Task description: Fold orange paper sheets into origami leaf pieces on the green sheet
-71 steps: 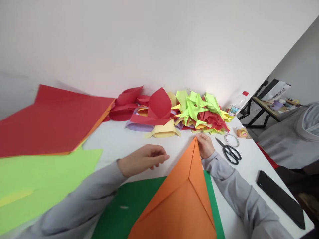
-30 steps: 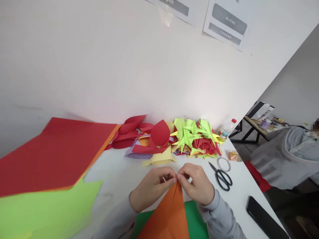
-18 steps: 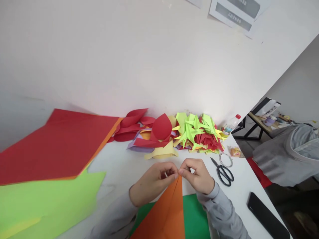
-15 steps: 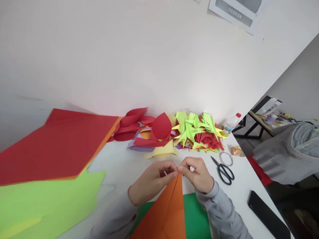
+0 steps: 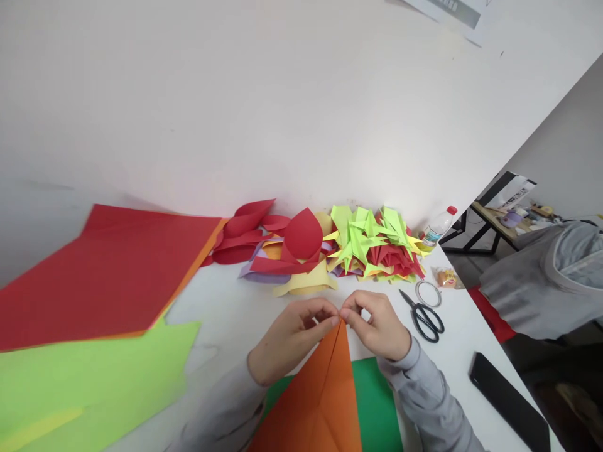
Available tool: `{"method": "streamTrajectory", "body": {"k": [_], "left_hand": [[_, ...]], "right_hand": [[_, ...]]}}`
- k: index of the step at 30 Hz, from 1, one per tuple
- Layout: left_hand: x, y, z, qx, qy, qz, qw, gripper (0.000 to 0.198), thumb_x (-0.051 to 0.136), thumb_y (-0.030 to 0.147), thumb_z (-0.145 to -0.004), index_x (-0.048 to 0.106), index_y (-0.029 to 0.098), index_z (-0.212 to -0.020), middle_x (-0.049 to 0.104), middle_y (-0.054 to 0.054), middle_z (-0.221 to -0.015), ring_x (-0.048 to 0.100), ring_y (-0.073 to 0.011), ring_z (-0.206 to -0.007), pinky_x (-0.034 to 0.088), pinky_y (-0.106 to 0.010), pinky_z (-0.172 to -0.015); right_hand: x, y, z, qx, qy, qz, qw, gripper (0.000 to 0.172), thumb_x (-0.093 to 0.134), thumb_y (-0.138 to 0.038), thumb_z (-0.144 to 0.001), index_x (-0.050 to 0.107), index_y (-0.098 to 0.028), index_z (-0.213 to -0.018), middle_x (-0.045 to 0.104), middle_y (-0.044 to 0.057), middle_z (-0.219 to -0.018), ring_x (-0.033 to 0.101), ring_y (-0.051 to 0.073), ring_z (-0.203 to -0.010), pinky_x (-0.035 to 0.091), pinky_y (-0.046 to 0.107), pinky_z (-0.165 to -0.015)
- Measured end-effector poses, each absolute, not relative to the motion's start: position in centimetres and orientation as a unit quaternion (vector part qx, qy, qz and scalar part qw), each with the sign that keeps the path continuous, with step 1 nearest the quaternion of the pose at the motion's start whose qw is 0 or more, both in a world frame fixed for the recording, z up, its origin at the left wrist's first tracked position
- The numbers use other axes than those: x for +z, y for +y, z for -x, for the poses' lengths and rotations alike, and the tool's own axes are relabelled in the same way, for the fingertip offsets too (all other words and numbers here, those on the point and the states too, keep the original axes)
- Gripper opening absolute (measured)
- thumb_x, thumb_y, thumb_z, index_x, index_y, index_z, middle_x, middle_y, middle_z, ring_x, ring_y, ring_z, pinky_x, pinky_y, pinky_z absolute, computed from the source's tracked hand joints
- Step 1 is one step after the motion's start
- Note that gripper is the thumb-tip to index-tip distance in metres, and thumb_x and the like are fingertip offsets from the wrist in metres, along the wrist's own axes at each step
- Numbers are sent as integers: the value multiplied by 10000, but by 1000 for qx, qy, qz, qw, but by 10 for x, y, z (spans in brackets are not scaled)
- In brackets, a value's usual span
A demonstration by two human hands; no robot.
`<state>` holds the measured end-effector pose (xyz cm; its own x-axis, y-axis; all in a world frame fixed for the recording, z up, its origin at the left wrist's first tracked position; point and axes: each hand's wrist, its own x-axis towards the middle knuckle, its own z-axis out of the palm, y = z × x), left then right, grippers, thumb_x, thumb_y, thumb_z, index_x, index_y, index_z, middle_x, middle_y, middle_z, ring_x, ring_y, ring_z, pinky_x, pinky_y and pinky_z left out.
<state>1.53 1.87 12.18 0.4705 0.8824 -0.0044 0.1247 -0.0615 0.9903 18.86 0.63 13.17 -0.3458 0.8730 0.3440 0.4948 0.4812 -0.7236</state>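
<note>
Left hand and right hand each pinch the orange sheet tight at its tip. I judge uneven pull could skew the crease.

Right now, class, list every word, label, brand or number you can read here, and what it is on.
Wall notice: print blurred and cut off, unreadable.
Bottle label: too small to read.
Snack wrapper: too small to read.
Orange paper: no print.
</note>
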Motion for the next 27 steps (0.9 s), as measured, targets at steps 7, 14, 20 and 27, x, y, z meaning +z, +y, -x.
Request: {"method": "streamTrajectory", "body": {"k": [7,14,20,27], "left_hand": [[123,18,-15,337,398,-648,555,291,547,428,-753,573,163,-636,447,31,-564,371,-104,-529,322,-235,-496],[123,16,-19,371,384,-666,520,228,521,366,-776,595,166,-694,534,6,-623,458,-127,-591,375,-245,-548],[124,15,-17,371,380,-664,526,232,536,364,-781,633,161,-726,594,-16,-680,509,-145,-645,402,-259,-588],[125,13,-19,382,382,-671,509,257,513,374,-796,571,171,-649,538,0,-625,480,-136,-619,386,-248,-572]], "right_hand": [[133,5,-188,246,-796,426,352,148,482,-226,-876,535,-193,-742,533,-12,-641,479,116,-587,394,224,-574],[129,4,-187,229,-788,436,368,143,437,-214,-885,491,-192,-755,495,-9,-665,469,127,-603,379,242,-590],[131,4,-187,228,-786,433,378,148,435,-216,-888,491,-194,-754,499,-10,-666,472,121,-603,383,234,-583],[138,2,-190,256,-786,420,374,145,493,-244,-877,533,-195,-746,541,-8,-652,496,118,-601,412,234,-595]]}}
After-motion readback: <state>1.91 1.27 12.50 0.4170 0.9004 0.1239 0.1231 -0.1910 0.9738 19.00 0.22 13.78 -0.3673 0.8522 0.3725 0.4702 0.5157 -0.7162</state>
